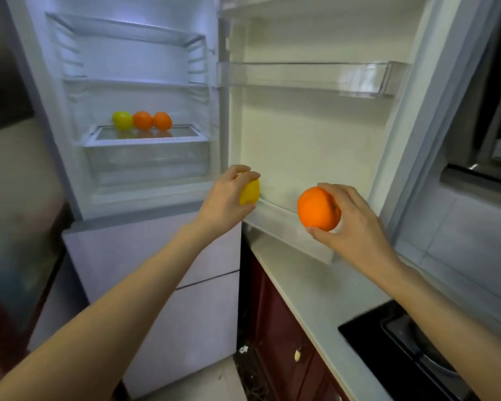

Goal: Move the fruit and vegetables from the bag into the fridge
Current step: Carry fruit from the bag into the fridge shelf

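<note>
Gripping a lemon [250,192] in the left hand [226,198] and an orange [318,208] in the right hand [356,224] at mid-frame, either fruit could slip mid-reach toward the shelf [145,140].

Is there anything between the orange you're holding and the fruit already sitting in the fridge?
Yes. In the head view, the left hand gripping a yellow fruit sits between the held orange and the three fruits on the shelf, along with the fridge's front edge.

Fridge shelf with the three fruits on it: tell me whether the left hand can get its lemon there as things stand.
Probably yes. The fridge door stands wide open, and nothing lies between the left hand with its lemon and the shelf, which has bare space.
</note>
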### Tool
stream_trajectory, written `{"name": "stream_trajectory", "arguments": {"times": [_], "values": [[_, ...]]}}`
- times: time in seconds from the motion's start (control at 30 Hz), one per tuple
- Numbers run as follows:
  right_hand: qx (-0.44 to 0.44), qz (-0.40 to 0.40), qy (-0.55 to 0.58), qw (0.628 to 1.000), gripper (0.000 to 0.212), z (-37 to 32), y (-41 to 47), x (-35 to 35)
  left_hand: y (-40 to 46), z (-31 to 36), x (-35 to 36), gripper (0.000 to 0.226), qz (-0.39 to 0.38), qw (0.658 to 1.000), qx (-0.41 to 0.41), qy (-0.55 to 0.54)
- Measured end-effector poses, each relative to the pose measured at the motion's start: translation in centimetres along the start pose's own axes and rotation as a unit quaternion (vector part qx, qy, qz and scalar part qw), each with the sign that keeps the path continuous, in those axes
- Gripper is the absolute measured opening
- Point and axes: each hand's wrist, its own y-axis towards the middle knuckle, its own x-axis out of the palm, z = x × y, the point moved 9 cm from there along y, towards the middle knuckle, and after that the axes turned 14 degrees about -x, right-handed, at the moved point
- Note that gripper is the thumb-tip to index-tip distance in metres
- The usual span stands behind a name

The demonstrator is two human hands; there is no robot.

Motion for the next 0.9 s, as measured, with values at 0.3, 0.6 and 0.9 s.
{"name": "stream_trajectory", "arguments": {"times": [0.3, 0.6, 0.9], "values": [[0.024, 0.019, -0.014, 0.999, 0.074, 5.5, 4.6, 3.4, 9.8, -2.7, 7.3, 0.057, -0.080, 0.996, 0.034, -0.014], [0.097, 0.024, -0.063, 0.993, 0.075, 8.6, 5.3, 5.2, 14.8, -3.0, 13.7, 0.064, -0.247, 0.958, 0.143, -0.022], [0.144, -0.005, -0.111, 0.983, 0.074, 8.6, 5.3, 6.7, 14.4, -3.7, 19.2, 0.061, -0.445, 0.856, 0.257, 0.056]]}}
